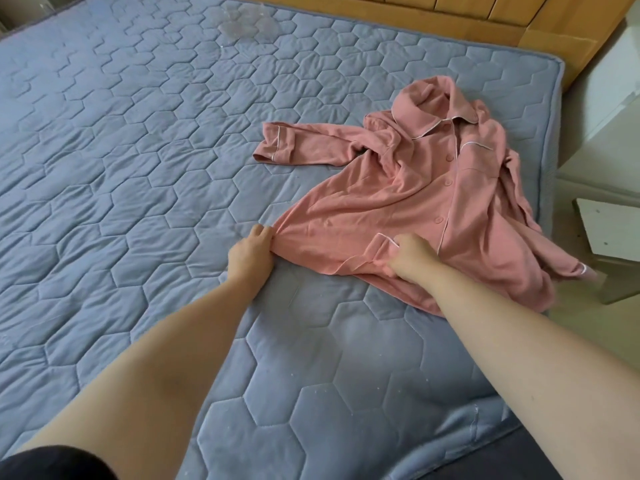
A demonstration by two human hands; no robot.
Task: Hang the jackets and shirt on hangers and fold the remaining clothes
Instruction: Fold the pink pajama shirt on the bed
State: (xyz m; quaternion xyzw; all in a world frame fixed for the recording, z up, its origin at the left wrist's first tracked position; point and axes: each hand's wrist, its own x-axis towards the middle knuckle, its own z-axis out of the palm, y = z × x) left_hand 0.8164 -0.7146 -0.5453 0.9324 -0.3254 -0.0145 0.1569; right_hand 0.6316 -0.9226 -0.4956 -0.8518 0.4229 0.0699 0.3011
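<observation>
A pink button-front pyjama shirt [408,188] with white piping lies front side up on the right part of the bed, collar toward the headboard. One sleeve stretches out to the left; the other is bunched at the bed's right edge. My left hand [251,252] pinches the hem's left corner. A little to the right, my right hand [412,256] grips the hem beside the button placket, where the cloth is gathered into folds.
The blue quilted mattress pad [121,168] covers the whole bed. A wooden headboard [433,10] runs along the far side. Past the bed's right edge stand a white cabinet [609,109] and a white stool [613,233] on a pale floor.
</observation>
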